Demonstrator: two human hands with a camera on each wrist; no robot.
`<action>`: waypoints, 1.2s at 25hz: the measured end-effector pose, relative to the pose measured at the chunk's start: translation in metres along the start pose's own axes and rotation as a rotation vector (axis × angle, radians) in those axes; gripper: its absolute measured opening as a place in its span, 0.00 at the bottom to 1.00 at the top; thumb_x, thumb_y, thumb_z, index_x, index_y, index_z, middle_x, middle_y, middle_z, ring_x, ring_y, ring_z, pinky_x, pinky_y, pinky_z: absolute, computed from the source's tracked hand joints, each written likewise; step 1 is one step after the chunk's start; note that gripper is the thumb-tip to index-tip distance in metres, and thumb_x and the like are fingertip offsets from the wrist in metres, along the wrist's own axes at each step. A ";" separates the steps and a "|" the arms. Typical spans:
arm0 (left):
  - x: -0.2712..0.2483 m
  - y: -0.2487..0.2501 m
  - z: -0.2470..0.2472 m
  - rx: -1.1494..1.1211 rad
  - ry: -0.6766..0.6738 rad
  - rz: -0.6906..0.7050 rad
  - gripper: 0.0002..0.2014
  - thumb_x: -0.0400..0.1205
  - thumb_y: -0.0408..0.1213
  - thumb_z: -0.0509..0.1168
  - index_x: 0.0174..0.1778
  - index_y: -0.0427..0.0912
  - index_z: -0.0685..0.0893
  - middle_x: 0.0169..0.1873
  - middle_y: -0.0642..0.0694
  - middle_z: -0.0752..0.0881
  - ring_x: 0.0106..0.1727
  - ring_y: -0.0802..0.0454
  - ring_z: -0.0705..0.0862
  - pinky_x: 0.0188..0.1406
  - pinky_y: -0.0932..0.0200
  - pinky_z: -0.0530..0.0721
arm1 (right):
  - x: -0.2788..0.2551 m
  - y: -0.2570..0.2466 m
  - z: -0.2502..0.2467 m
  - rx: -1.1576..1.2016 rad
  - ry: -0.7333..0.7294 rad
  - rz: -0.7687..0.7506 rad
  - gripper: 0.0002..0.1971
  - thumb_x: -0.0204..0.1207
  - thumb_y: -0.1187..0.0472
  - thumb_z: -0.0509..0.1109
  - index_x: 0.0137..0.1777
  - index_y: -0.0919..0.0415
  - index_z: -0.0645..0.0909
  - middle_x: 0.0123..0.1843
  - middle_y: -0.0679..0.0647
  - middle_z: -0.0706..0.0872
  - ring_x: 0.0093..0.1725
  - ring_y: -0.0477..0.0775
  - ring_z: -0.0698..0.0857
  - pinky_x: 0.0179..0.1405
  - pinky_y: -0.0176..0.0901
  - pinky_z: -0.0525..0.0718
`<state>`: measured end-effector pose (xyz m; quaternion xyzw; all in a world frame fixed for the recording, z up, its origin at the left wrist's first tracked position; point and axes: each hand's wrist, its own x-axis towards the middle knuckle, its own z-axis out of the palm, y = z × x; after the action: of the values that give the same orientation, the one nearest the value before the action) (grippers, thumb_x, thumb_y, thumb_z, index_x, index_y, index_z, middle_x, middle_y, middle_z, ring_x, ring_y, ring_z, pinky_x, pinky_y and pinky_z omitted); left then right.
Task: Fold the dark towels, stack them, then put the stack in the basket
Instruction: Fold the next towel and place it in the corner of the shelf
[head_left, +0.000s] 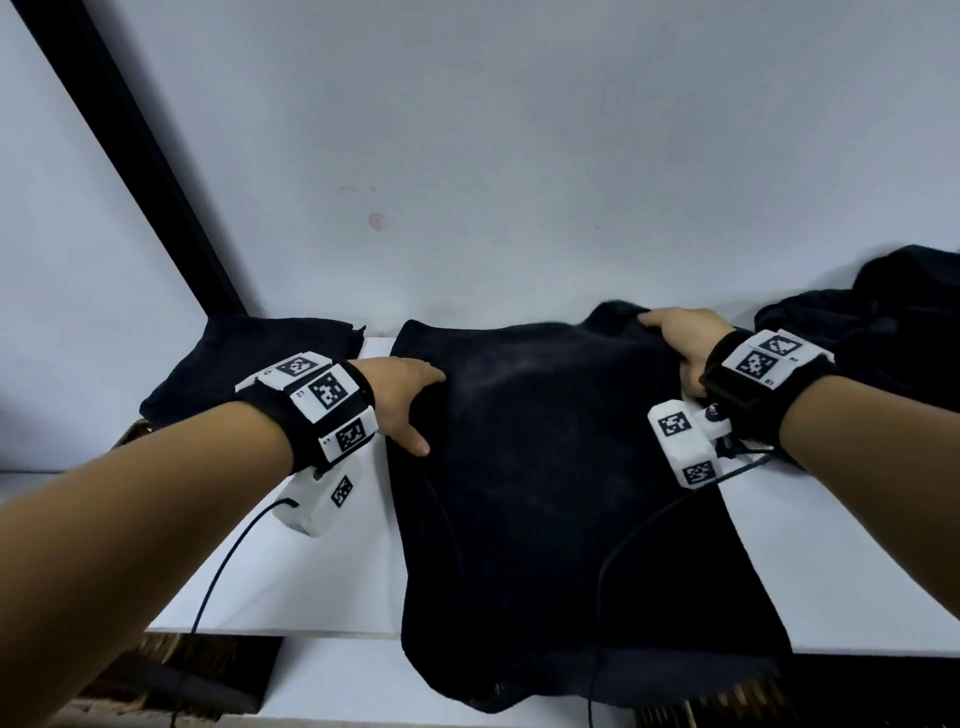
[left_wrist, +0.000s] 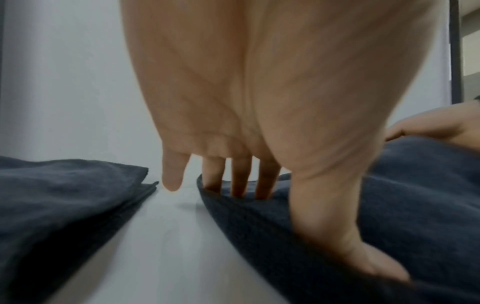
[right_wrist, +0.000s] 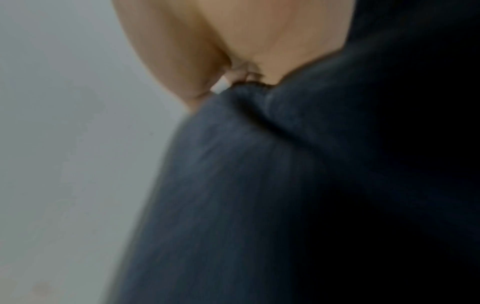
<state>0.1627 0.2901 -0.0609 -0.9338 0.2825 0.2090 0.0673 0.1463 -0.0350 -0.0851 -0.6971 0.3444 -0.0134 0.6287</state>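
I see a dark towel (head_left: 545, 467) spread flat on the white table, its near edge hanging over the front. A folded towel (head_left: 249, 364) lies at the far left. A crumpled towel (head_left: 893, 332) sits at the far right.

Three fingers (left_wrist: 240, 181) of the left hand (head_left: 402, 400) vanish under the spread towel's (head_left: 561, 493) edge. The right wrist view is blurred, its right half black. A crumpled towel (head_left: 893, 332) runs off the head view's right edge.
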 end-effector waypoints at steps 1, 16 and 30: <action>-0.001 -0.003 0.001 0.002 -0.018 0.008 0.49 0.73 0.50 0.76 0.85 0.46 0.54 0.84 0.48 0.56 0.83 0.51 0.60 0.78 0.60 0.60 | 0.003 -0.001 0.000 -0.148 0.004 -0.026 0.19 0.70 0.55 0.77 0.54 0.70 0.84 0.48 0.64 0.89 0.47 0.65 0.89 0.53 0.62 0.88; 0.024 -0.002 0.000 0.115 -0.125 -0.125 0.55 0.70 0.65 0.72 0.84 0.59 0.42 0.86 0.44 0.44 0.86 0.46 0.46 0.79 0.28 0.51 | -0.037 -0.002 0.010 -1.551 -0.234 -0.529 0.29 0.73 0.43 0.73 0.71 0.53 0.76 0.67 0.53 0.82 0.65 0.57 0.80 0.63 0.47 0.79; -0.181 0.047 0.086 -0.522 0.489 0.120 0.05 0.75 0.41 0.74 0.38 0.53 0.85 0.32 0.56 0.86 0.36 0.59 0.85 0.36 0.70 0.78 | -0.204 0.083 -0.102 -0.929 -0.228 -0.685 0.08 0.68 0.49 0.77 0.32 0.46 0.83 0.32 0.39 0.88 0.35 0.37 0.86 0.37 0.24 0.78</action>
<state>-0.0304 0.3624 -0.0616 -0.9236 0.2818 0.0483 -0.2555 -0.0940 -0.0196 -0.0528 -0.9681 -0.0006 0.0117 0.2504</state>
